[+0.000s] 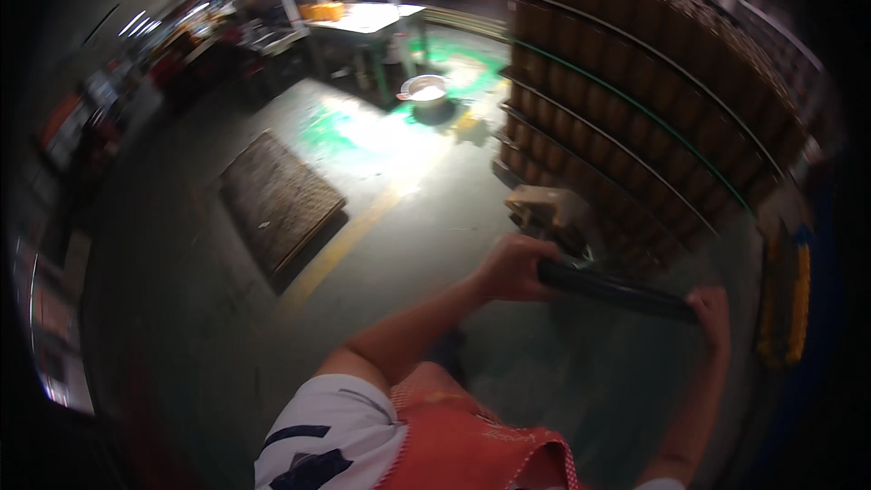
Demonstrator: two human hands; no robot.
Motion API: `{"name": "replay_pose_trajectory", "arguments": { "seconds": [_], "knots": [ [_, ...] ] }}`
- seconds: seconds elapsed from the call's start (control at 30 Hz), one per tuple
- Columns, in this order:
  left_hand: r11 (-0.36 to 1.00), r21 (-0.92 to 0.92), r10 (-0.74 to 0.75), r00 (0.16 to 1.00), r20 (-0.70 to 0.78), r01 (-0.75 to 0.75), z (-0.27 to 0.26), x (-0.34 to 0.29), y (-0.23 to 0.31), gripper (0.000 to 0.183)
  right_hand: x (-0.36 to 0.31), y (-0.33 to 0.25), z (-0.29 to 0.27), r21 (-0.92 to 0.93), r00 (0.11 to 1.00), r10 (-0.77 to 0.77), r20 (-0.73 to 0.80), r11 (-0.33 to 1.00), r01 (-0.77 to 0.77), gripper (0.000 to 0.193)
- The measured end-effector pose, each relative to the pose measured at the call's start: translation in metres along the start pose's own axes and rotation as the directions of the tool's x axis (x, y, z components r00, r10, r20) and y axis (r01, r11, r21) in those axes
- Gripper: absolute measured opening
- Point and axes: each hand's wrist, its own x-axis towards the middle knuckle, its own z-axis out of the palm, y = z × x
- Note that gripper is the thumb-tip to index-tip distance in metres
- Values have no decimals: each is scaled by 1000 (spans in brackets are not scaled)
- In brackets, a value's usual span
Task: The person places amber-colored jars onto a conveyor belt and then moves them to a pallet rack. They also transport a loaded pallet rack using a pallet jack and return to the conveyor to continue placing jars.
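Note:
A long black cylinder [621,292], which looks like a bar or a roll, is held out in front of me to the right, and its exact kind does not show. My left hand [515,269] is closed at its left end. Around the opposite end, my right hand [712,316] is closed too, with fingers blurred. Just beyond my left hand sits a tan box-like object [549,206], its lower part smeared and dark. Behind it rises a tall stack of brown cylindrical containers [626,100] in layers, with thin dividers between them.
A flat wooden board or pallet [283,204] lies on the floor to the left, beside a yellow line [340,249]. Farther off are a round metal basin [424,89] and a white-topped table [367,18] with orange items. A yellow rack-like object [785,299] stands at far right.

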Motion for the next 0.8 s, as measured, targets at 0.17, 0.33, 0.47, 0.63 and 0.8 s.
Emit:
{"name": "replay_pose_trajectory", "arguments": {
  "seconds": [0.17, 0.33, 0.47, 0.63, 0.8],
  "knots": [
    [985, 140, 116, 990, -77, -104, 49, 3, 19, 35, -42, 3, -33, -60, 998, 59, -5, 996, -60, 38],
    [984, 143, 108, 994, -13, -105, 74, -4, 35, 41, -59, 26, -48, -58, 996, 56, -70, 997, -60, 34],
    [969, -31, 245, 969, 12, -245, 82, 2, 12, 39, -58, 49, -56, 29, 974, 63, -218, 998, -58, 36],
    [956, -198, 228, 973, 41, -216, 74, 23, -27, 37, -48, 71, -44, 298, 817, 196, -542, 954, -32, 43],
    [961, -151, 213, 970, -119, -230, 57, 96, -43, 33, 42, 101, -54, 358, 751, 220, -622, 934, 22, 46]
  ]
}}
